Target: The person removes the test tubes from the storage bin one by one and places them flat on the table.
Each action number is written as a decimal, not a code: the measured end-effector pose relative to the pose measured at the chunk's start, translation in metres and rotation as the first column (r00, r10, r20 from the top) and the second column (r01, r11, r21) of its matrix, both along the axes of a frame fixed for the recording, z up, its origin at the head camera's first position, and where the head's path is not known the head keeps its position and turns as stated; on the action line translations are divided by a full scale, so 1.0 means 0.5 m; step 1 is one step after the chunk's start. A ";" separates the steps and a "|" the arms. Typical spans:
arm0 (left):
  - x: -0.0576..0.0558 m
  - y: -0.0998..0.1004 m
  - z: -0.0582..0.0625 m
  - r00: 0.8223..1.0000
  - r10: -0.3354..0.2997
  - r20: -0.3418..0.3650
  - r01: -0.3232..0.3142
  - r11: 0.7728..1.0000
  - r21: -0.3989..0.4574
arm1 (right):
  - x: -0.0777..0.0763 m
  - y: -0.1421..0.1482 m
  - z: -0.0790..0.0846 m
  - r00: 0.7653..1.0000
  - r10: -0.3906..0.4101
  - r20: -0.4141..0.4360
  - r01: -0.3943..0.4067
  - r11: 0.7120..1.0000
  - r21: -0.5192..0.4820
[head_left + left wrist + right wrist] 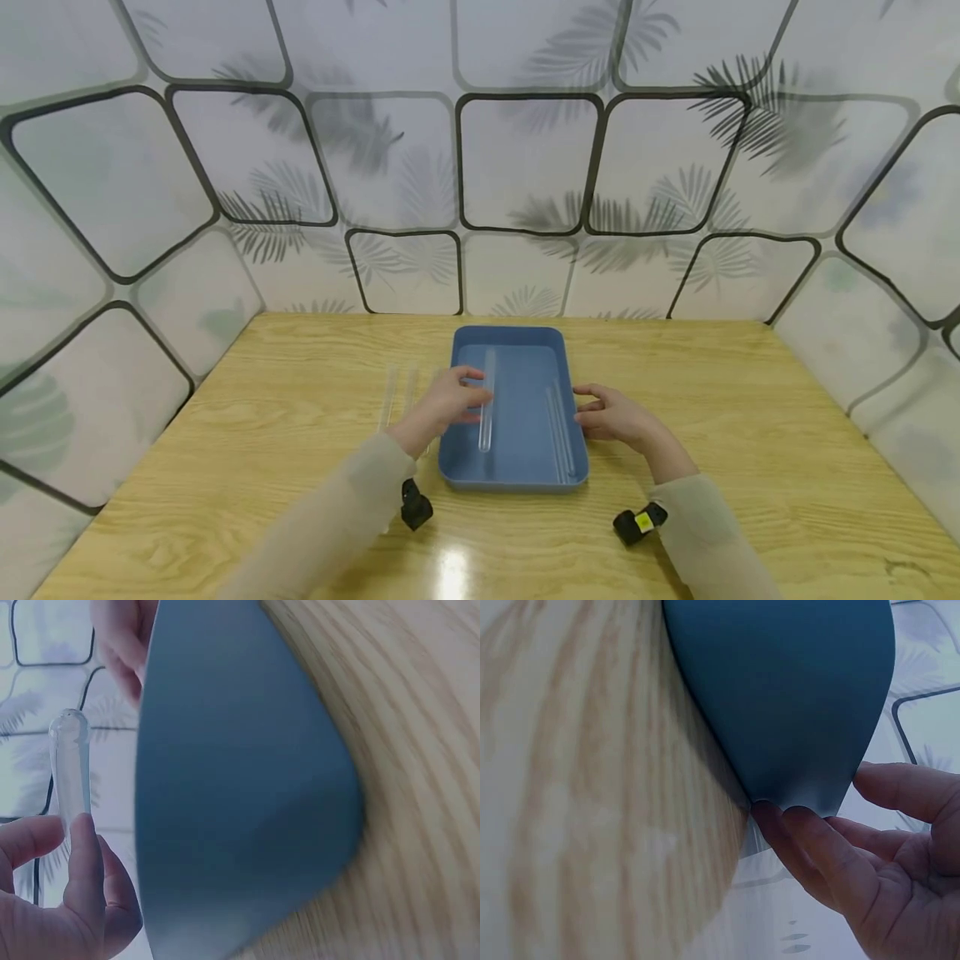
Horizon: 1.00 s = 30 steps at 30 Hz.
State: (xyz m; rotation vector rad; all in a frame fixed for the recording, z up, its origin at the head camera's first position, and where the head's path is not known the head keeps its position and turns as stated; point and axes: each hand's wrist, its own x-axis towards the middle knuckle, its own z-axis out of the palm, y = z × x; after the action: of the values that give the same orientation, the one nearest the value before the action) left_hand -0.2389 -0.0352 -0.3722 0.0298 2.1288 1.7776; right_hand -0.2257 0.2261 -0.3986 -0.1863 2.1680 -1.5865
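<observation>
My left hand [446, 404] pinches a clear test tube [485, 429] between thumb and fingers, above the left part of a blue tray [513, 486]. In the left wrist view, the rounded end of the tube [72, 765] points up past the fingertips. Along the tray's right side lie two more clear tubes [557, 442], close together. My right hand [615, 417] touches the outside of the tray's right wall with its fingertips; in the right wrist view its thumb is at the rim and the other fingers are lower on the wall.
Several clear tubes [387, 400] lie on the wooden table [315, 442] left of the tray, partly hidden by the left hand and forearm. Black wrist cameras [416, 506] sit under both sleeves. A patterned wall covering [525, 167] encloses the table's back and sides.
</observation>
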 end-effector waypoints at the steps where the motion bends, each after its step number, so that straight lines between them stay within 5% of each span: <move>1: 0.000 -0.006 0.000 1.000 0.006 0.001 -0.006 1.000 -0.005 | 0.000 0.000 0.000 1.000 -0.004 0.001 0.004 1.000 -0.002; 18: 0.003 -0.096 -0.009 0.996 0.090 -0.019 -0.092 0.990 -0.106 | -0.006 0.003 -0.007 1.000 -0.001 0.001 0.001 1.000 -0.015; 30: 0.011 -0.134 -0.020 0.997 0.072 -0.032 -0.075 0.989 -0.127 | -0.004 0.005 -0.005 1.000 0.007 0.004 -0.007 1.000 -0.014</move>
State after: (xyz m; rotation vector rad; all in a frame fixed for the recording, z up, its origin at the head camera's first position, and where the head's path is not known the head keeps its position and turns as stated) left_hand -0.2335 -0.1024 -0.3822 -0.0587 2.2860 1.6854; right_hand -0.2280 0.2285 -0.4013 -0.1942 2.1514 -1.5973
